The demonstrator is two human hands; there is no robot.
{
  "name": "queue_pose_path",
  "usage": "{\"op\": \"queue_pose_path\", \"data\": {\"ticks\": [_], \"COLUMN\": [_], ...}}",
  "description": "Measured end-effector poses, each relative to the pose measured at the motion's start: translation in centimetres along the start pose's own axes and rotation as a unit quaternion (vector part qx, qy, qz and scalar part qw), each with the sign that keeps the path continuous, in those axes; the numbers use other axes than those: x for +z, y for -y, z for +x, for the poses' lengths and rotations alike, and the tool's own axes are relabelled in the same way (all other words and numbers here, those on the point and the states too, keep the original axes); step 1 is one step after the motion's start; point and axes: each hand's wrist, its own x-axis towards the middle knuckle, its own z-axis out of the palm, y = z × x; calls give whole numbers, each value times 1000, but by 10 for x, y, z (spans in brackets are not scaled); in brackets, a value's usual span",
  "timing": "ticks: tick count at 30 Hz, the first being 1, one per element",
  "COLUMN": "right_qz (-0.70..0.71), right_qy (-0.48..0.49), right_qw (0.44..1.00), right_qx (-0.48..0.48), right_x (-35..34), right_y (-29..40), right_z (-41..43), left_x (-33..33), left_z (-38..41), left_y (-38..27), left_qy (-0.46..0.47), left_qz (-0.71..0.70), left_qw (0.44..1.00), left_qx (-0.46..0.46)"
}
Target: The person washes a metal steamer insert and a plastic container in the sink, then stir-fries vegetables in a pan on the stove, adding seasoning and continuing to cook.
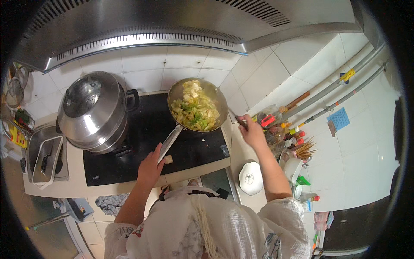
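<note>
My left hand [150,165] grips the long metal handle [169,142] of a frying pan [223,97] on the black glass cooktop [152,129]. Chopped cabbage [197,110], pale with green leafy bits, fills much of the pan, and a lighter clump lies on top at the back. To the right of the pan, my right hand [252,129] is closed around the dark handle of a utensil [238,119]. Its thin metal shank points at the pan's right rim; the working end cannot be made out. A small tan piece [168,159] lies beside my left fingers.
A large lidded steel steamer pot [97,113] stands on the left burner. Farther left is a sink [32,162] with a white basin [48,181]. A white scalloped dish [251,178] sits on the right counter, near bottles [294,131] and chopsticks [305,149]. The range hood [145,22] hangs above.
</note>
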Motion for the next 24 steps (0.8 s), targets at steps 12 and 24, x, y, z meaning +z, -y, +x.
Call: {"op": "queue_pose_path", "data": {"ticks": [12,24], "right_qz": [-138,-238], "right_qy": [79,98], "right_qw": [966,957], "right_qx": [-201,-135], "right_x": [-20,-64], "right_y": [70,43], "right_z": [33,-35], "left_x": [1,-4], "left_z": [-1,3], "left_y": [4,-8], "left_qy": [-23,20], "left_qz": [-6,18], "left_qw": [999,1000], "left_qx": [33,-1]}}
